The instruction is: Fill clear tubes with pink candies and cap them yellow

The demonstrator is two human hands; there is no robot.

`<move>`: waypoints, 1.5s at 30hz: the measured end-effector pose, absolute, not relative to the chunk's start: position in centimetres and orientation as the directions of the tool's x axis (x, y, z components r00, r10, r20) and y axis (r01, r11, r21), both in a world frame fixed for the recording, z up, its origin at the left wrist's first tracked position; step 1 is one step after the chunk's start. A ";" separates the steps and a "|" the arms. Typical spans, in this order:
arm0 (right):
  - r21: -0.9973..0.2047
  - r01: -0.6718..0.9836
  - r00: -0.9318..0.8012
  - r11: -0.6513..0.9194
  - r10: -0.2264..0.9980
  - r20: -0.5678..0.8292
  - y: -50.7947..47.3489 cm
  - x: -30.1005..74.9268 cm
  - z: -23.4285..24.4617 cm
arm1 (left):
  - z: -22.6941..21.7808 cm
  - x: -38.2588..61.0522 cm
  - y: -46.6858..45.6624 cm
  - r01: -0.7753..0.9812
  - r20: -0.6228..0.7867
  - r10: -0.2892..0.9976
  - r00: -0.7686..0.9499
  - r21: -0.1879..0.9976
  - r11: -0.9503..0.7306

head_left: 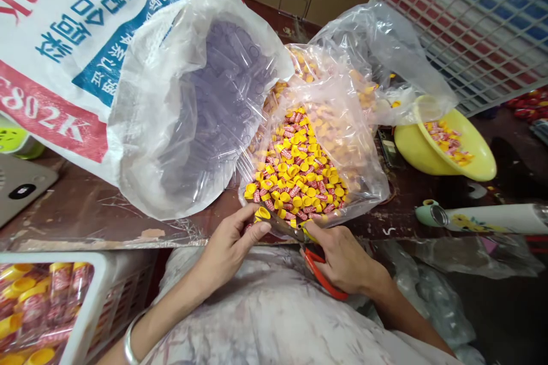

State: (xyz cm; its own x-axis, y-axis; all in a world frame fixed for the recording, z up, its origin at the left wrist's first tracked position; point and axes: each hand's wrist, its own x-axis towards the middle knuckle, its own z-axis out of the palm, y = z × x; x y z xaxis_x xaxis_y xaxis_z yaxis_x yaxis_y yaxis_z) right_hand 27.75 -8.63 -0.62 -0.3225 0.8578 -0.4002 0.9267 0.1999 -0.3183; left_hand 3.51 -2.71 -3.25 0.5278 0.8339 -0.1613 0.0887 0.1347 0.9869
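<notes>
My left hand (233,239) is closed, its thumb and fingers pinching a small yellow cap (262,214) near the table's front edge. Scissors (322,275) with red-orange handles are in my right hand (342,256), their dark blades pointing left to the cap. A bit of yellow shows at my right fingertips; whether they grip it I cannot tell. Just beyond both hands lies an open clear plastic bag (363,182), full of yellow caps with red-and-white patterned pieces (299,177). Left of it, a white woven sack (145,131) gapes open over clear plastic tubes (226,80).
A basket (103,274) of filled, yellow-capped tubes stands at lower left. On the right are a tilted yellow bowl (411,148) holding more small pieces, a white flask (492,218) lying down, and a white wire rack (475,28). A grey device (25,188) sits far left.
</notes>
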 end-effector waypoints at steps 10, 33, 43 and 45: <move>-0.415 0.909 -0.148 0.039 0.961 -0.233 -9.0 28.7 -1.0 | -3.1 3.9 -2.6 0.084 -0.214 0.915 0.342 0.977 0.197; -0.414 0.878 -0.397 0.242 0.851 -0.343 -8.1 29.0 -0.1 | -2.7 4.1 -2.6 -0.021 -0.228 0.766 0.601 0.953 0.301; -0.411 0.887 -0.368 0.209 0.858 -0.358 -8.5 28.6 -0.9 | -2.9 4.4 -2.9 0.049 -0.200 0.843 0.499 0.978 0.203; -0.421 0.885 -0.361 0.199 0.865 -0.350 -8.6 28.5 -1.1 | -2.7 4.6 -2.9 0.037 -0.178 0.858 0.482 0.982 0.183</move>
